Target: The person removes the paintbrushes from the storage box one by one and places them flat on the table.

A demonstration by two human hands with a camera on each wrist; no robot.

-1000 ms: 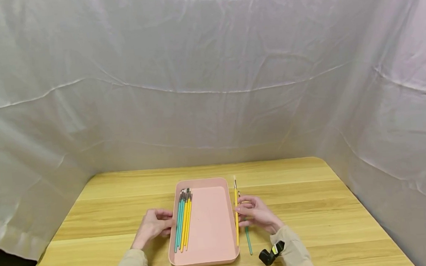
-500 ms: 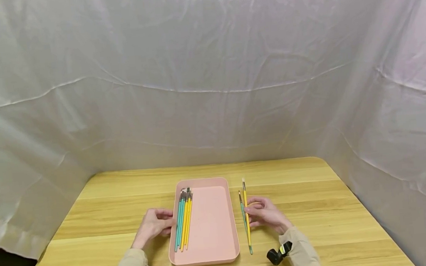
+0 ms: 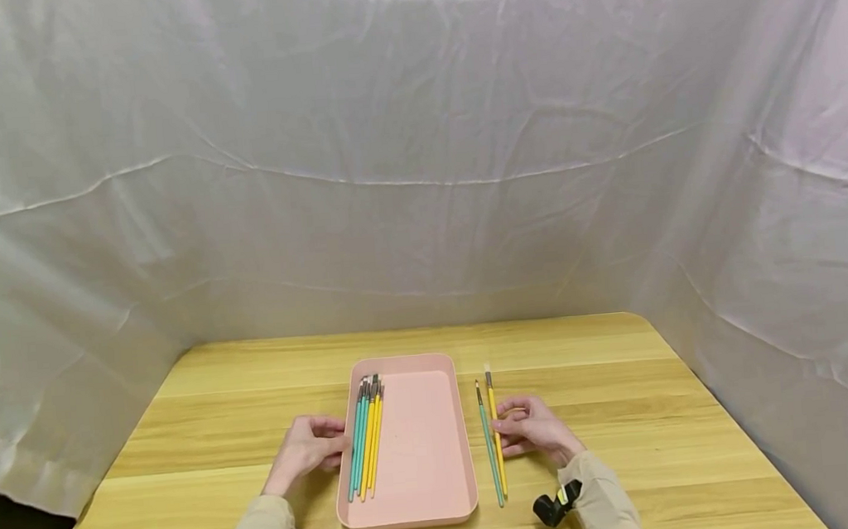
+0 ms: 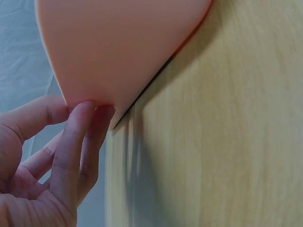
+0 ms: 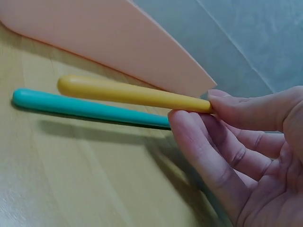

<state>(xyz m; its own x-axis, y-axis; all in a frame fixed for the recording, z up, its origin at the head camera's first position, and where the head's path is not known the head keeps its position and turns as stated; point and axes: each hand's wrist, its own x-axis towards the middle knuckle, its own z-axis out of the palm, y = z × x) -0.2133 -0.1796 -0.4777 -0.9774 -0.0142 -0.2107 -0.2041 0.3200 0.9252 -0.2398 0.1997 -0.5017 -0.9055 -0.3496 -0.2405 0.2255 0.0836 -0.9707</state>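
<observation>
A pink tray [image 3: 427,447] lies on the table, with teal paintbrushes [image 3: 359,448] and yellow paintbrushes [image 3: 374,451] side by side along its left side. My left hand [image 3: 307,450] pinches the tray's left rim; in the left wrist view the fingertips [image 4: 81,106] press the outer wall and the thumb reaches over the edge. To the right of the tray, my right hand [image 3: 534,430] pinches a yellow paintbrush [image 3: 498,441] by its handle, bristles pointing away. A single teal paintbrush [image 3: 490,454] lies on the table just left of it. The right wrist view shows the yellow handle [image 5: 128,92] raised over the wood.
The wooden table [image 3: 630,414] has light plank markings and stretches out on both sides of the tray. Grey cloth [image 3: 422,240] hangs behind it and at both sides. Each sleeve carries a black wrist camera [image 3: 557,503].
My right hand has moved right from the tray's right edge, carrying the yellow paintbrush past the teal one and down toward the table. The left hand and tray stay put.
</observation>
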